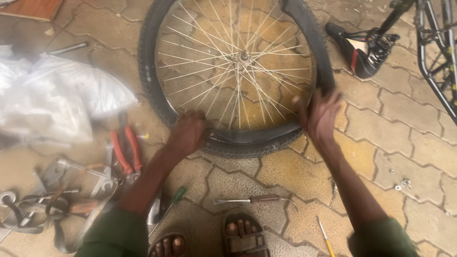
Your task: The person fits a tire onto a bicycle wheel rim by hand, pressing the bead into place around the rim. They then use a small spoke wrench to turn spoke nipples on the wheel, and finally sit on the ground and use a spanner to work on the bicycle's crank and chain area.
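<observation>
A spoked bicycle wheel [243, 59] lies flat on the paved ground, its black knobby tyre [147, 71] partly off the rim. My left hand [188, 133] grips the near edge of the tyre at the lower left. At the lower right, my right hand [320, 116] is closed on the tyre's loosened side wall and is blurred with motion. A loose flap of black rubber [314, 43] rises along the wheel's right side. My sandalled feet [245, 235] show at the bottom.
Red-handled pliers [124, 150] and scattered metal tools [71, 185] lie at the left, beside crumpled plastic bags [52, 100]. A screwdriver [252, 200] and a yellow-handled tool [326, 238] lie near my feet. A bicycle saddle [357, 52] and frame [438, 62] stand at the upper right.
</observation>
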